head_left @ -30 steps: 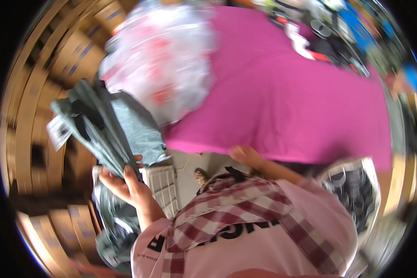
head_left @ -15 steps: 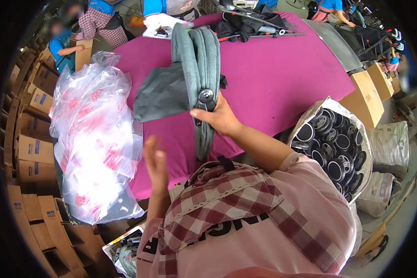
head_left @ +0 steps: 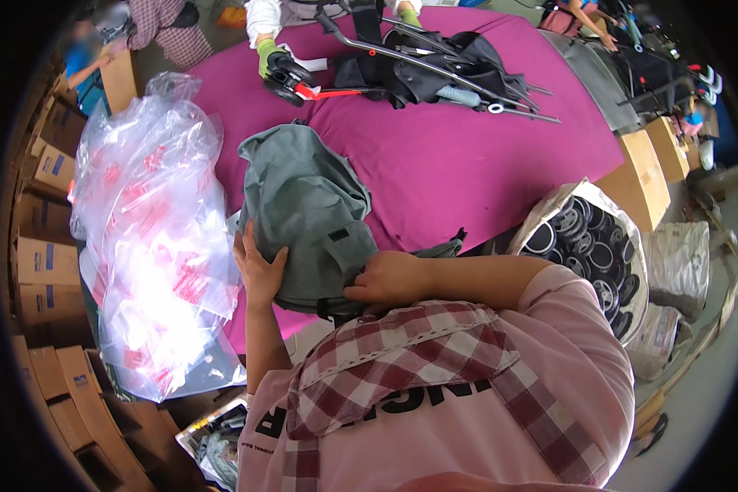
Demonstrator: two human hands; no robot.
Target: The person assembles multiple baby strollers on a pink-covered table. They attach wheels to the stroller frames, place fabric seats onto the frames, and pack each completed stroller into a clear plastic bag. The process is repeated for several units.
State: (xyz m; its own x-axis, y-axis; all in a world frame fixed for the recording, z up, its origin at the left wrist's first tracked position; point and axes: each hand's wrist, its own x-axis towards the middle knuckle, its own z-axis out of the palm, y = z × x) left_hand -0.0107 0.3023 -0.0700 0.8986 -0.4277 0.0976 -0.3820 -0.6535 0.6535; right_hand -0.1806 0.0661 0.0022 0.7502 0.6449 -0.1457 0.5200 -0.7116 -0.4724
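Note:
A grey-green folding stroller canopy (head_left: 303, 197) lies spread on the purple-covered table (head_left: 435, 180), close in front of me. My left hand (head_left: 259, 266) rests on its left edge, thumb and fingers apart. At the near right edge, my right hand (head_left: 389, 277) has its fingers curled onto the fabric, with the forearm across the table's front. A narrow strip of the canopy (head_left: 443, 248) sticks out to the right beyond that forearm. Part of the near rim is hidden by my right hand.
Clear plastic bags (head_left: 156, 238) are heaped at the left. Across the table, a person's green-gloved hand (head_left: 269, 57) holds black wheels on a folded stroller frame (head_left: 435, 70). A white sack of wheels (head_left: 578, 246) stands at the right; cardboard boxes (head_left: 45, 262) line the left.
The canopy has come down from upright and folded to lying spread. My left hand has reached onto it, and my right hand has moved nearer. The far stroller frame has shifted nearer.

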